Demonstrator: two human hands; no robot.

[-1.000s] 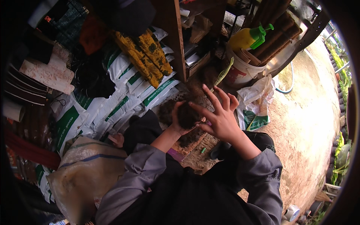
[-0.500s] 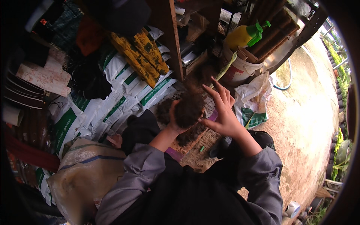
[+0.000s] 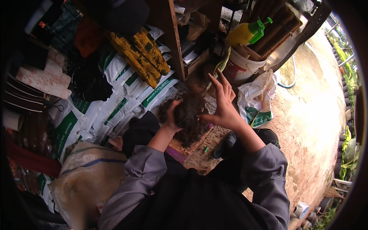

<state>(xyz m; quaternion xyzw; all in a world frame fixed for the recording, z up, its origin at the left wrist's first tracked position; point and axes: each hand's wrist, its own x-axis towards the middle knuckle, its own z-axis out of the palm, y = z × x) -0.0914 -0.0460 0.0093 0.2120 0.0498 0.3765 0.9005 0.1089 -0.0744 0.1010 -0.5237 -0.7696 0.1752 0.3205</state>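
Observation:
A dark, fibrous clump of soil (image 3: pixel 188 111) is held over the work spot between my hands. My left hand (image 3: pixel 171 118) curls round its left side, the thumb on top and the lower fingers hidden. Over on the other side, my right hand (image 3: pixel 225 105) has its fingers stretched and apart, with the thumb tip at the clump's edge. A long, mottled yellow-green leaf (image 3: pixel 224 63) rises behind the right fingers; whether it is rooted in the clump cannot be seen. Loose dark soil (image 3: pixel 188 140) lies below on a flat surface with a purple edge (image 3: pixel 176 155).
White-and-green packed sacks (image 3: pixel 117 103) are stacked at left, with yellow patterned cloth (image 3: pixel 143 59) on top. A white bucket (image 3: pixel 243 67) holding a yellow-green spray bottle (image 3: pixel 249 32) stands behind, near a crumpled bag (image 3: pixel 255 99). A pale sack (image 3: pixel 90 168) sits beside my left arm.
Both hands have shifted slightly left with the clump. Its shape looks looser and more ragged, and my right fingers point more upward. The leaf stands more upright.

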